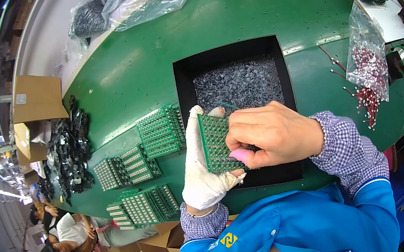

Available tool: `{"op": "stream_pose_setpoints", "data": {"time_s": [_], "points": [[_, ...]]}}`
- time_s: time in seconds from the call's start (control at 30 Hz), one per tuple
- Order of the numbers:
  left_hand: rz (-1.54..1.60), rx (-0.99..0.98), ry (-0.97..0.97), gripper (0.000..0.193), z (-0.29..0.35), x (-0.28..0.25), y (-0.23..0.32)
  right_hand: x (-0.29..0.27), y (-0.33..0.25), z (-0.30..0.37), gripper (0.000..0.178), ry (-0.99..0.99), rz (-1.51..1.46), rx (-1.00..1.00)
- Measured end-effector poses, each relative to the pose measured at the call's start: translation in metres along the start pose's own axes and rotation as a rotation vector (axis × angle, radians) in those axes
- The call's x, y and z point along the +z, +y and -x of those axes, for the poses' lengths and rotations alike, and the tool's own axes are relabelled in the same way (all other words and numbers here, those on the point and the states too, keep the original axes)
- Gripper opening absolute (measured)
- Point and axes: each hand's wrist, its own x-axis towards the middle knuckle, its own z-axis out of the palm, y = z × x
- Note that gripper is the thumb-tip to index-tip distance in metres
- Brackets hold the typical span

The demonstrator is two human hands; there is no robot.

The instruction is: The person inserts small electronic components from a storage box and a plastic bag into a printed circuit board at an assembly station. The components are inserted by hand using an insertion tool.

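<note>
Left hand (200, 179): gloved, clamped on green board (214, 142), likely steadying it.
Right hand (274, 132): fingers curled over board; can't tell if pinching.
Black tray (283, 64): underneath, probably catches drops.

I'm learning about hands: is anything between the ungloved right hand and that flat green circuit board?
Only the smooth pink thumb cover on the right hand seems between; nothing else visible blocks the flat green circuit board.

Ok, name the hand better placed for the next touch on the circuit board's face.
Probably the right hand: its fingers are bent over the face of the circuit board. The gloved left hand is busy holding the board from the left.
</note>
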Motion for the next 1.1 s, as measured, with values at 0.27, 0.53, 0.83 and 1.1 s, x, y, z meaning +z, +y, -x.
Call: {"op": "stream_pose_setpoints", "data": {"time_s": [0.27, 0.53, 0.83, 1.1], "points": [[0.090, -0.011, -0.001, 0.125, 0.001, -0.002, -0.002, -0.009, 0.001, -0.002, 0.017, 0.000, -0.335, 0.109], [0.060, 0.010, -0.028, 0.124, 0.000, -0.003, -0.003, -0.002, 0.005, 0.000, 0.018, 0.001, -0.156, 0.000], [0.229, -0.020, 0.010, 0.123, 0.001, -0.003, -0.004, -0.016, 0.006, -0.001, 0.020, -0.059, -0.457, 0.146], [0.208, 0.016, 0.022, 0.124, -0.001, -0.001, -0.002, -0.001, 0.012, 0.001, 0.019, 0.017, -0.214, -0.061]]}}
